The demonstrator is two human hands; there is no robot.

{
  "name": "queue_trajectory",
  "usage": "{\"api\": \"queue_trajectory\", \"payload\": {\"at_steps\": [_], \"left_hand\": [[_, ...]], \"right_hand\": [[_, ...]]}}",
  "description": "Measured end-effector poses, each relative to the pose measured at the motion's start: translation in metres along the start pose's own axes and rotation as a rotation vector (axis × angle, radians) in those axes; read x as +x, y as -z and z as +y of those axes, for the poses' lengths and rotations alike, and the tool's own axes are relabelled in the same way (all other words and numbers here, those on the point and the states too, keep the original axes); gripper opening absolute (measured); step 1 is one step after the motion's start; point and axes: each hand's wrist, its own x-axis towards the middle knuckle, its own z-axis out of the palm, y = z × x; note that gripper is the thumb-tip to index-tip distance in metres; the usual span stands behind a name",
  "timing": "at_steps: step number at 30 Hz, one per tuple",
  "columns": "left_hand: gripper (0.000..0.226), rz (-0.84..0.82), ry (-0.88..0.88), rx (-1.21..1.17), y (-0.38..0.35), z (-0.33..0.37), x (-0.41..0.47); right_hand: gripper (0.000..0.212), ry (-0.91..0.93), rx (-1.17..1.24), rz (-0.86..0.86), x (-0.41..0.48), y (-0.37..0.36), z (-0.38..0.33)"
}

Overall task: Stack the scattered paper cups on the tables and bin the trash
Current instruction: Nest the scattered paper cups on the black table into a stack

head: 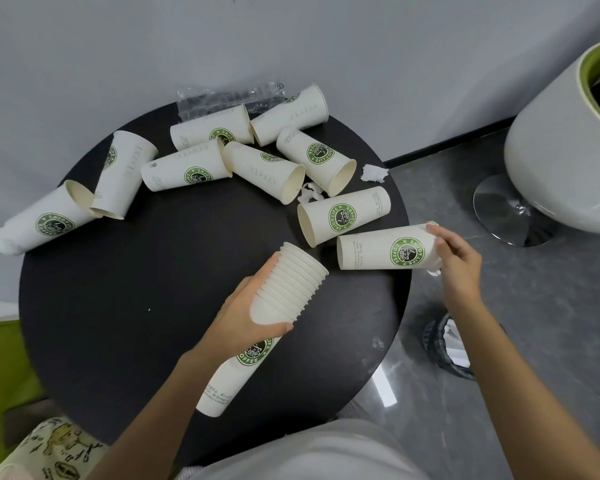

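Here the right hand (456,261) grips a cup (385,249) overhanging the table (118,306) edge.

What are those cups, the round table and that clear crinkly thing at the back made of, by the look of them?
The cups look like matte off-white paper with printed green logos and rolled rims. The round table has a dark, dull top, perhaps laminate or painted wood; the picture leaves that open. The clear wrapper looks like thin plastic film: see-through, creased and glinting.
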Motion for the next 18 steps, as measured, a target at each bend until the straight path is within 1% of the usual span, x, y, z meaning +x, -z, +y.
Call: {"api": "queue_trajectory", "payload": {"at_steps": [3,7,10,12,16,18], "left_hand": [[0.112,-0.027,0.009,0.039,0.003,-0.003,-0.003],[0.109,-0.071,0.021,0.079,0.008,-0.005,-0.004],[0.107,-0.077,-0.036,0.088,0.011,-0.006,-0.010],[0.108,-0.082,-0.057,0.107,0.013,-0.007,-0.012],[0.109,-0.080,-0.087,0.097,0.014,-0.007,-0.014],[0.109,-0.075,-0.099,0.088,0.014,-0.007,-0.015]], "right_hand": [[0.037,0.011,0.032,-0.016,-0.001,-0.003,-0.002],[0.037,0.059,0.030,-0.093,-0.008,-0.022,-0.012],[0.046,0.086,-0.004,-0.166,-0.014,-0.038,-0.019],[0.048,0.107,-0.044,-0.220,-0.019,-0.047,-0.023],[0.031,0.126,-0.053,-0.329,-0.032,-0.066,-0.025],[0.026,0.132,-0.063,-0.371,-0.038,-0.075,-0.024]]}}
